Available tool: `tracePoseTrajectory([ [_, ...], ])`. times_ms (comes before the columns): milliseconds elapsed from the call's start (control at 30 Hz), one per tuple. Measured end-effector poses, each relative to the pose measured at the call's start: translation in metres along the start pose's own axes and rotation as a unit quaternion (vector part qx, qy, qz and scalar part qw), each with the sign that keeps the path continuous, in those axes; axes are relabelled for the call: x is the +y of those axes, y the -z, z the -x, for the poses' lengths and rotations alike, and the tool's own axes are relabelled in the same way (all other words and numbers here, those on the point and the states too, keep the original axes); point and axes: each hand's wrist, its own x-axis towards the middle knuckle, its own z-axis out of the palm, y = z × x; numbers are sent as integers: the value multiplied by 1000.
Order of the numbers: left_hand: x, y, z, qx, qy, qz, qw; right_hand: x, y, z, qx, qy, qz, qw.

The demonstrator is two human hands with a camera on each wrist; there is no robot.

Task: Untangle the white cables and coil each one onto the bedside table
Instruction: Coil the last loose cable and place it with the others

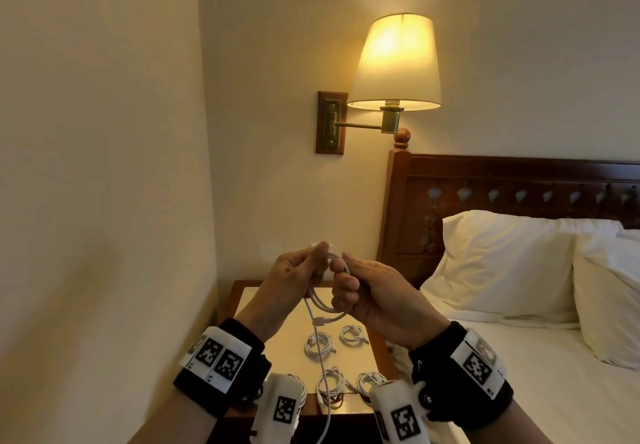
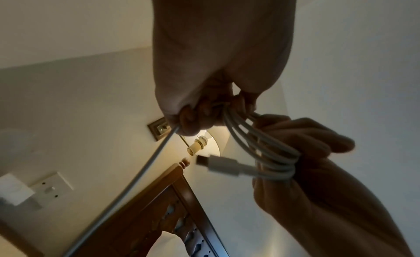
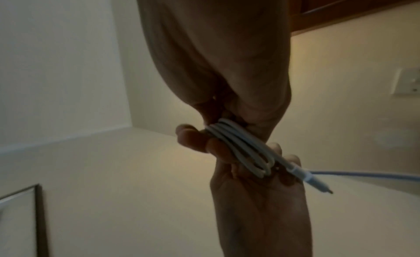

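Both hands are raised above the bedside table [image 1: 284, 357] with one white cable [image 1: 325, 307] between them. My left hand [image 1: 313, 257] pinches the top of the cable's loops [image 2: 261, 147]. My right hand [image 1: 346, 281] has its fingers curled round the loops' other side [image 3: 240, 147]. A USB plug [image 2: 213, 164] sticks out of the bundle. The loose tail [image 1: 320, 374] hangs from my left hand past the table's front edge. Several coiled white cables [image 1: 318, 345] lie on the table top below.
A lit wall lamp [image 1: 394, 63] hangs above the table. The bed with white pillows [image 1: 502, 263] and a carved wooden headboard [image 1: 519, 180] stands directly to the right. A plain wall [image 1: 104, 201] closes the left side, with a wall socket [image 2: 52, 187] on it.
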Motion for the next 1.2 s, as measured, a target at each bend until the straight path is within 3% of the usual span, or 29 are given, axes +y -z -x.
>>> tracePoseTrajectory([
  [133,-1,4,1,14,-42,-37,998,-4,3,1,-24,1,-61,998],
  [233,-27,16,14,33,-72,-119,990,-22,10,5,-40,31,-141,989],
  [433,-81,29,45,69,-20,-201,977,-56,19,9,56,90,-70,992],
  [500,-66,19,50,11,-29,-319,947,-51,21,4,76,104,-19,991],
  [600,-21,0,58,-130,-32,-503,854,-40,22,-3,100,123,30,987],
  [667,8,-8,60,-161,-78,-547,818,-31,21,-6,117,132,91,980],
  [767,36,-10,57,-136,-155,-545,813,-19,17,-8,128,147,178,964],
  [967,51,-6,47,-47,-232,-565,791,-6,11,-6,120,155,269,943],
  [1067,52,1,38,13,-245,-583,775,3,11,-4,118,155,300,934],
  [1200,43,10,22,46,-258,-596,759,13,5,0,116,153,317,929],
])
